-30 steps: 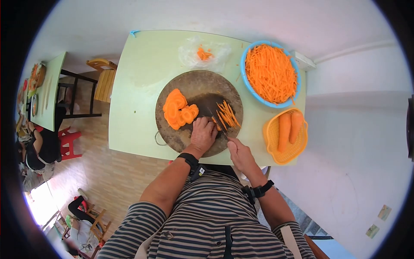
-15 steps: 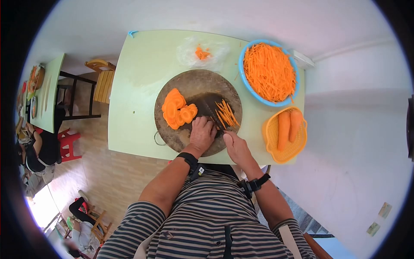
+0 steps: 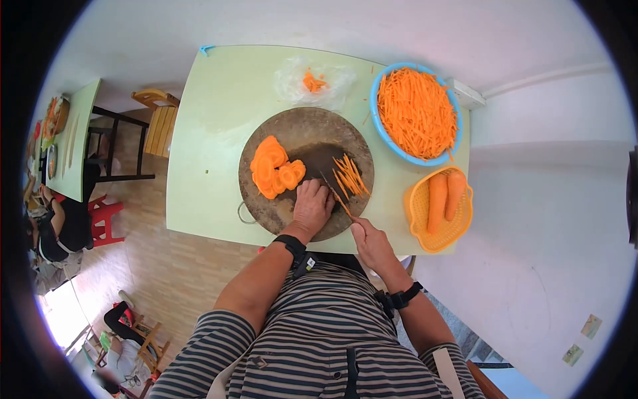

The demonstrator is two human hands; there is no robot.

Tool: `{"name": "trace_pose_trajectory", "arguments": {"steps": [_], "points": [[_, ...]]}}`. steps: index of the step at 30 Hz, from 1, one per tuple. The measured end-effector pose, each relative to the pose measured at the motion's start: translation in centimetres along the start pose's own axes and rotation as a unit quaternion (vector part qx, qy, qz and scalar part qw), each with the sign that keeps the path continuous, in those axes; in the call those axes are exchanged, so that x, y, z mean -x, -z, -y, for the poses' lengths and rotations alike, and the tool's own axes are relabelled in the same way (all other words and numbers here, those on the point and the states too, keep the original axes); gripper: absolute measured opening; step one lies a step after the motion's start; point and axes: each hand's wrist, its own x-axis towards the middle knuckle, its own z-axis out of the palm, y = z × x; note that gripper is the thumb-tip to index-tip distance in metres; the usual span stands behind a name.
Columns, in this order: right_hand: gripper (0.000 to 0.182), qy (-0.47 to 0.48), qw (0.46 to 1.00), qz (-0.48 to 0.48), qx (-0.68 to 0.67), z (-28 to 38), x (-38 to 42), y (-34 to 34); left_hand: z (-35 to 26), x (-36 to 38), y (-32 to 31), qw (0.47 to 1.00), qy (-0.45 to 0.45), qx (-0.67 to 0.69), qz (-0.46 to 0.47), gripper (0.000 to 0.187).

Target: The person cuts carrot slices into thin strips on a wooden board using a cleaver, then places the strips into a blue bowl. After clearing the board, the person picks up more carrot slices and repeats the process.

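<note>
My left hand rests on the round wooden chopping board, its fingers curled and pressed down. What lies under those fingertips is hidden. My right hand is closed around the handle of a knife, whose blade runs close beside the left fingers. Just right of the blade are thin carrot strips. Overlapping carrot slices form a pile on the board's left side, near the left hand.
A blue basin heaped with carrot shreds stands at the back right. Below it, a yellow basket holds two whole carrots. Behind the board lies a plastic bag with carrot scraps. Other people sit far left.
My right hand has shifted a little to the right, drawing the knife with it, and the blade now shows at a different angle. The left hand stays almost in place.
</note>
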Motion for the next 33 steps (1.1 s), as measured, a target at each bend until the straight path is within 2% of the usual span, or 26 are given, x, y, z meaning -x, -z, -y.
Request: {"name": "trace_pose_trajectory", "arguments": {"steps": [6, 8, 15, 23, 29, 33], "points": [[0.041, 0.026, 0.999, -0.031, -0.022, 0.3, -2.7, -0.7, 0.2, 0.1, -0.2, 1.0, 0.005, 0.01, 0.008, 0.021], [0.041, -0.044, 0.994, -0.011, -0.102, 0.4, -3.3, -0.6, 0.2, 0.0, -0.3, 1.0, 0.0, 0.021, -0.001, 0.02], [0.042, -0.025, 0.998, 0.012, -0.054, -0.1, -0.5, -0.1, 0.3, 0.2, -0.3, 1.0, 0.007, 0.022, 0.004, 0.02], [0.041, 0.008, 1.0, -0.011, 0.008, 0.4, -1.1, -0.3, 0.1, 0.2, -0.1, 1.0, 0.013, 0.002, 0.019, 0.023], [0.042, -0.044, 0.993, -0.019, -0.106, 0.2, -3.0, -0.9, 0.3, -0.1, -0.3, 1.0, -0.003, 0.026, -0.006, 0.022], [0.042, -0.037, 0.996, -0.01, -0.078, -0.5, -1.4, -0.4, 0.2, 0.1, -0.3, 1.0, 0.002, 0.021, -0.008, 0.021]]}}
